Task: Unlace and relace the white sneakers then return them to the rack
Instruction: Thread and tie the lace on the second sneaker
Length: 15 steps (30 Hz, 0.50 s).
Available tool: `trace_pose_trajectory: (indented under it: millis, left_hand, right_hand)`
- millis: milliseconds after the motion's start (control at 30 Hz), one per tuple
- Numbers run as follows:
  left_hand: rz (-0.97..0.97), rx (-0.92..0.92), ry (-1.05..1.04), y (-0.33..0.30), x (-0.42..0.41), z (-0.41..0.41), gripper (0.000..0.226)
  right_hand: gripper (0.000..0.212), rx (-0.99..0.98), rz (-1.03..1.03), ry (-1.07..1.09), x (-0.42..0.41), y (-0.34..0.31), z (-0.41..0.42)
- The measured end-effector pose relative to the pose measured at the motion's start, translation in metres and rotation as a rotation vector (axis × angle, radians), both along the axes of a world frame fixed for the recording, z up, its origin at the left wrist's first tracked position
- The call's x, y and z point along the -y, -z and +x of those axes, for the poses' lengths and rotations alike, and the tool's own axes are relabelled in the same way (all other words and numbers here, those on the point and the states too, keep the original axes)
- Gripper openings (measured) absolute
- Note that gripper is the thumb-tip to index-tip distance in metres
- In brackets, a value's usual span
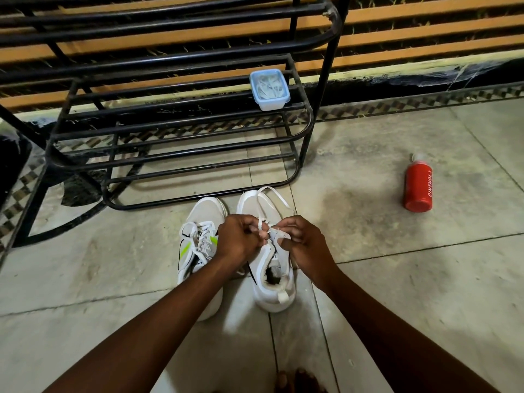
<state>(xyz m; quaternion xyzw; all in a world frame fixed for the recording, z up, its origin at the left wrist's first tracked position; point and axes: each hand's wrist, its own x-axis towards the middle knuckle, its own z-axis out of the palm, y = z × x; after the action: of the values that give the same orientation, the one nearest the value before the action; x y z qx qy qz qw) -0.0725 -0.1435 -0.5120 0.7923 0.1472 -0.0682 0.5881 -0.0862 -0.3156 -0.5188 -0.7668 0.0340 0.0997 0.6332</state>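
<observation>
The scene is dim with warm, uneven light, brightest on the concrete floor at centre and right, falling to near black at the left edge. The metal rack bows from wide-angle distortion. The forearms blur softly toward the bottom edge.

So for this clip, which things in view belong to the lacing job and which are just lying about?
Job:
- right white sneaker, being worked on
- its white flat lace, held by left hand and right hand
- left white sneaker with green accents
- black metal shoe rack

Lying about:
- red cylindrical bottle, on its side on the floor
- blue-lidded plastic box, on the rack
</observation>
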Motion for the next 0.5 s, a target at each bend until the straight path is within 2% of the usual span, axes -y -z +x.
trace_pose_trajectory:
  millis: [167,267,367,433,500]
  left_hand:
    - [0.005,-0.005,0.014,0.001,0.001,0.002,0.018]
    - [0.027,-0.006,-0.020,0.002,0.002,0.002,0.015]
    - [0.021,-0.024,-0.047,0.006,0.001,0.002,0.012]
    - [0.036,-0.026,-0.037,0.006,0.000,0.003,0.016]
    - [0.036,-0.016,-0.009,0.004,0.001,0.004,0.021]
  right_hand:
    - [0.028,-0.019,0.026,0.017,-0.002,-0.001,0.000]
    - [0.025,-0.023,0.029,0.005,-0.003,-0.001,-0.001]
    - [0.014,-0.028,0.035,0.016,-0.003,0.002,0.001]
    - [0.019,-0.014,-0.006,0.026,-0.003,0.001,0.006]
    - [0.013,0.075,-0.136,0.005,-0.003,-0.002,0.012]
